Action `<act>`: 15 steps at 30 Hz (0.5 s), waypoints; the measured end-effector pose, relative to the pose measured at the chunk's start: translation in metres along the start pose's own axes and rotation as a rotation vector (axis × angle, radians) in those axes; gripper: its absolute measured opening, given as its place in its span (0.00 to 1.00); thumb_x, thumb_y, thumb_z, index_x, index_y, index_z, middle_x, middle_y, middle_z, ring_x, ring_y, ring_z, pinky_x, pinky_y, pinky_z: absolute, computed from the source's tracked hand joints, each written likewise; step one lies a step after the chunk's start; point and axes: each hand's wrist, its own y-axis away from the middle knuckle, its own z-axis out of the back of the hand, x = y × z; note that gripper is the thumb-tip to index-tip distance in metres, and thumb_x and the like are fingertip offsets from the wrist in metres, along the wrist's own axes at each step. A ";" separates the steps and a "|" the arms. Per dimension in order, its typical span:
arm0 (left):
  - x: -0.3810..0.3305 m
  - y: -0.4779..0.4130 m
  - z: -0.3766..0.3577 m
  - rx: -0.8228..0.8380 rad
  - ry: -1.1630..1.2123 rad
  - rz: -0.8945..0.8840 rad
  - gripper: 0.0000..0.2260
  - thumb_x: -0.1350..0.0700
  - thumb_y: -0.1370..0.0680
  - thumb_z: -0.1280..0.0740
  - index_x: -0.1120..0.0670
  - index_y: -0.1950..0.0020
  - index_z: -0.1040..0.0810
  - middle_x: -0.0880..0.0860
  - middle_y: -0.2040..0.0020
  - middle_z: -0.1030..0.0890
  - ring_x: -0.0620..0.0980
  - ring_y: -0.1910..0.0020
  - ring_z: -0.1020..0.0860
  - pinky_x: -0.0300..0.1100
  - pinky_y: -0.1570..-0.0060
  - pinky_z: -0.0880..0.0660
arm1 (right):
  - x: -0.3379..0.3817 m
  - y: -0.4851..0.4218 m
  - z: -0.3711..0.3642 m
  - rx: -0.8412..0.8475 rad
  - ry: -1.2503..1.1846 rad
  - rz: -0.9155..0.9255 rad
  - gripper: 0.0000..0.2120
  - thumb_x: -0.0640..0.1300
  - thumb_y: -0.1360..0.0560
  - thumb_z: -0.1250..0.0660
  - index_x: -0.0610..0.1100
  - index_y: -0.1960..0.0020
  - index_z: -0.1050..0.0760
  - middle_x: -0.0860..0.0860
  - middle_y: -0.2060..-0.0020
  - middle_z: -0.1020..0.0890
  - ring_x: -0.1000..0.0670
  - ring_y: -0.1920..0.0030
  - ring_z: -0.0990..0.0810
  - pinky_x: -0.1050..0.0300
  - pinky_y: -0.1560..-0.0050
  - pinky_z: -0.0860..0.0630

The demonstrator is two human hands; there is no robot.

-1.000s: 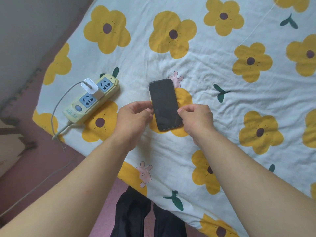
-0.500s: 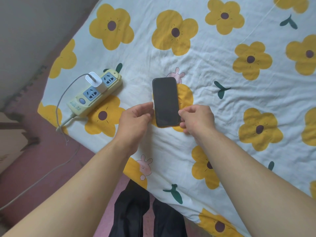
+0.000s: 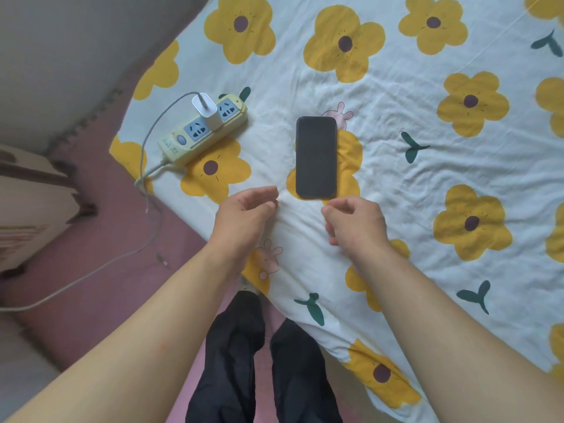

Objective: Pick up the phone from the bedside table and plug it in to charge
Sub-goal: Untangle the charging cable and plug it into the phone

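Note:
A black phone (image 3: pixel 316 157) lies flat, screen up and dark, on the flowered bed sheet (image 3: pixel 427 154). No cable is seen in its bottom end. Just below it, my left hand (image 3: pixel 244 215) and my right hand (image 3: pixel 355 222) hover with fingers loosely curled and nothing in them. Neither hand touches the phone. To the left a pale yellow power strip (image 3: pixel 195 135) rests on the sheet with a white charger block (image 3: pixel 206 109) plugged in. The charger's grey cable (image 3: pixel 152 129) curves off the bed's edge toward the floor.
The bed's corner drops off at the left onto a purple floor (image 3: pixel 100 270). A thick white cord (image 3: pixel 76 282) trails across it. My black-trousered legs (image 3: pixel 265 361) stand against the bed's front edge. A pale piece of furniture (image 3: pixel 24 203) sits at far left.
Both hands held the phone's lower end before. They have let go and drawn back toward me, and the phone now lies straight on the sheet by itself.

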 end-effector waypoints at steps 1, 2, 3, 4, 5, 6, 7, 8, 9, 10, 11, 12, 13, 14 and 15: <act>-0.002 0.005 0.002 -0.008 0.022 -0.002 0.12 0.61 0.24 0.31 0.48 0.44 0.14 0.47 0.42 0.12 0.48 0.39 0.16 0.45 0.41 0.18 | 0.002 0.005 -0.002 0.020 -0.020 0.014 0.01 0.46 0.25 0.29 0.52 0.55 0.19 0.51 0.59 0.15 0.46 0.56 0.15 0.42 0.52 0.14; -0.004 0.010 0.004 -0.017 0.040 -0.002 0.12 0.60 0.24 0.30 0.48 0.44 0.14 0.48 0.42 0.12 0.49 0.39 0.15 0.48 0.37 0.20 | 0.004 0.010 -0.004 0.040 -0.040 0.028 0.01 0.46 0.24 0.29 0.51 0.54 0.19 0.52 0.59 0.15 0.48 0.58 0.15 0.44 0.55 0.14; -0.006 0.015 0.006 -0.025 0.059 -0.004 0.12 0.61 0.24 0.30 0.49 0.44 0.14 0.49 0.43 0.12 0.49 0.40 0.15 0.50 0.35 0.20 | 0.007 0.016 -0.006 0.064 -0.052 0.043 0.01 0.45 0.24 0.29 0.51 0.53 0.18 0.53 0.60 0.15 0.50 0.60 0.16 0.46 0.58 0.15; -0.008 0.020 0.009 -0.031 0.075 -0.004 0.11 0.62 0.23 0.30 0.51 0.44 0.14 0.50 0.43 0.12 0.50 0.40 0.15 0.51 0.35 0.20 | 0.009 0.021 -0.009 0.085 -0.057 0.059 0.02 0.45 0.24 0.29 0.51 0.53 0.18 0.54 0.60 0.15 0.51 0.61 0.16 0.48 0.59 0.15; -0.010 0.025 0.012 -0.034 0.092 -0.005 0.11 0.62 0.22 0.30 0.51 0.43 0.14 0.50 0.43 0.12 0.51 0.40 0.15 0.51 0.36 0.20 | 0.012 0.026 -0.011 0.099 -0.060 0.073 0.02 0.45 0.23 0.29 0.50 0.52 0.18 0.54 0.59 0.15 0.51 0.60 0.16 0.49 0.59 0.15; -0.011 0.029 0.015 -0.034 0.108 -0.009 0.11 0.62 0.22 0.30 0.51 0.43 0.14 0.51 0.44 0.12 0.51 0.41 0.15 0.51 0.37 0.19 | 0.014 0.031 -0.014 0.107 -0.063 0.086 0.02 0.45 0.23 0.29 0.50 0.51 0.17 0.54 0.58 0.15 0.51 0.59 0.15 0.50 0.59 0.15; -0.010 0.034 0.019 -0.035 0.126 -0.013 0.10 0.62 0.22 0.30 0.51 0.44 0.14 0.50 0.44 0.12 0.51 0.41 0.15 0.50 0.38 0.19 | 0.016 0.035 -0.018 0.116 -0.065 0.098 0.03 0.45 0.23 0.29 0.50 0.50 0.17 0.53 0.57 0.15 0.51 0.57 0.14 0.52 0.59 0.15; -0.009 0.037 0.024 -0.037 0.146 -0.018 0.10 0.61 0.23 0.30 0.51 0.44 0.14 0.50 0.45 0.11 0.50 0.41 0.14 0.49 0.39 0.18 | 0.018 0.039 -0.023 0.127 -0.066 0.110 0.04 0.45 0.23 0.29 0.50 0.49 0.17 0.53 0.56 0.15 0.51 0.56 0.14 0.53 0.59 0.15; -0.007 0.040 0.028 -0.042 0.165 -0.021 0.11 0.60 0.25 0.29 0.51 0.45 0.14 0.50 0.45 0.11 0.50 0.42 0.14 0.49 0.41 0.18 | 0.020 0.043 -0.027 0.139 -0.069 0.120 0.04 0.45 0.23 0.29 0.50 0.48 0.18 0.53 0.55 0.15 0.51 0.56 0.14 0.54 0.59 0.15; -0.004 0.042 0.033 -0.050 0.183 -0.019 0.11 0.59 0.26 0.29 0.51 0.45 0.14 0.50 0.45 0.11 0.50 0.43 0.14 0.48 0.44 0.17 | 0.020 0.046 -0.032 0.152 -0.071 0.130 0.05 0.45 0.23 0.29 0.50 0.48 0.18 0.53 0.55 0.15 0.51 0.56 0.14 0.55 0.60 0.15; 0.000 0.044 0.039 -0.058 0.200 -0.016 0.11 0.58 0.26 0.30 0.51 0.45 0.14 0.50 0.45 0.11 0.50 0.44 0.13 0.48 0.46 0.16 | 0.020 0.048 -0.038 0.163 -0.068 0.138 0.05 0.45 0.23 0.29 0.50 0.48 0.18 0.54 0.55 0.15 0.52 0.56 0.14 0.55 0.60 0.15; 0.005 0.045 0.045 -0.067 0.217 -0.012 0.11 0.58 0.25 0.30 0.51 0.45 0.14 0.50 0.46 0.11 0.49 0.45 0.13 0.48 0.47 0.16 | 0.019 0.051 -0.043 0.172 -0.063 0.146 0.05 0.45 0.23 0.29 0.50 0.48 0.18 0.53 0.55 0.15 0.52 0.57 0.14 0.55 0.60 0.15; 0.012 0.046 0.052 -0.081 0.232 -0.008 0.10 0.59 0.24 0.30 0.51 0.45 0.14 0.50 0.46 0.11 0.49 0.45 0.13 0.48 0.48 0.16 | 0.018 0.053 -0.050 0.181 -0.057 0.152 0.05 0.44 0.23 0.29 0.50 0.48 0.18 0.53 0.55 0.14 0.52 0.57 0.14 0.55 0.61 0.15; 0.017 0.045 0.056 -0.095 0.245 0.000 0.09 0.60 0.22 0.30 0.51 0.45 0.14 0.50 0.47 0.11 0.49 0.46 0.13 0.48 0.48 0.15 | 0.016 0.055 -0.054 0.185 -0.055 0.152 0.05 0.44 0.23 0.29 0.49 0.48 0.18 0.53 0.56 0.14 0.52 0.58 0.14 0.55 0.61 0.15; 0.023 0.045 0.062 -0.110 0.260 0.011 0.08 0.61 0.21 0.30 0.52 0.45 0.14 0.50 0.47 0.11 0.49 0.47 0.12 0.48 0.48 0.16 | 0.015 0.057 -0.060 0.187 -0.051 0.149 0.05 0.43 0.23 0.29 0.49 0.49 0.18 0.52 0.57 0.14 0.51 0.59 0.14 0.55 0.62 0.15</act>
